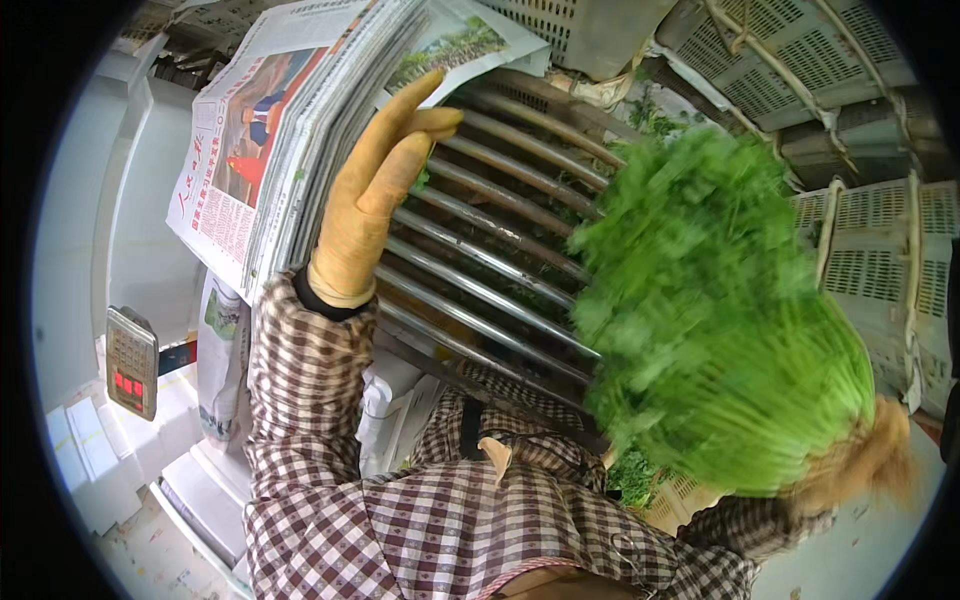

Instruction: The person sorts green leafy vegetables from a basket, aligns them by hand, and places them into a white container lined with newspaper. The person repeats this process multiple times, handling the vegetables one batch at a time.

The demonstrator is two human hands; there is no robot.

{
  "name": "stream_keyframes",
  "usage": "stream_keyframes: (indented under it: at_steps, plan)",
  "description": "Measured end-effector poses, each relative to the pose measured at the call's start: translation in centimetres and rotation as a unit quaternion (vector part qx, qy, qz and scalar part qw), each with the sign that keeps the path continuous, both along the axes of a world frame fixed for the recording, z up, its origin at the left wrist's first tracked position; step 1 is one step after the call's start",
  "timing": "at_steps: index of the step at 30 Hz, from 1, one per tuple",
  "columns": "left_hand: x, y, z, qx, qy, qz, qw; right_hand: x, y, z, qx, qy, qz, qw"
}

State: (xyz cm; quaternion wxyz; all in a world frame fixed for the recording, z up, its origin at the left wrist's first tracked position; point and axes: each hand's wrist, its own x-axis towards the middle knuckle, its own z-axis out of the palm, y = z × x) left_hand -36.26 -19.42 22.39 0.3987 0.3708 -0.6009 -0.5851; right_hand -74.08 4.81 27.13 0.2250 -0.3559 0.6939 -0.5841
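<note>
My left hand [382,184], in a yellow rubber glove, is raised beside a stack of newspapers [232,150]. Its fingers are partly spread over the far left end of a rack of metal bars [487,247], with a speck of green leaf by the thumb. On the right, a large bunch of leafy greens [697,300] hangs over the rack, blurred, its leaves towards the bars and its brown root end [862,457] low at the right. My right sleeve [750,525] reaches to that root end, where the bunch is held; the right hand itself is mostly hidden and blurred.
Slotted plastic crates [870,240] with pale poles line the right and far side. At left, a digital scale display [131,367] glows red near white foam boxes [105,442]. More greens [634,476] lie in a crate below the bunch.
</note>
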Motion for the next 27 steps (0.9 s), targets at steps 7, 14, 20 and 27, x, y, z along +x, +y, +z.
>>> stream_keyframes:
  at_steps: [7,14,20,27]
  plan:
    - [-0.1,3.6,-0.5,-0.119,-0.088,-0.059,0.987,-4.6,-4.3,-2.3,0.049,0.351,-0.027,0.935]
    - [-5.5,10.8,-4.0,0.012,0.075,-0.494,0.866,-4.0,-5.3,-5.2,0.130,0.416,-0.074,0.897]
    - [-18.7,9.9,-7.7,0.146,0.056,-0.494,0.855,5.5,-10.7,1.8,-0.102,0.545,0.078,0.829]
    - [-17.2,7.8,-16.2,0.123,0.131,-0.379,0.908,12.1,-7.9,-5.5,-0.060,0.652,0.154,0.740]
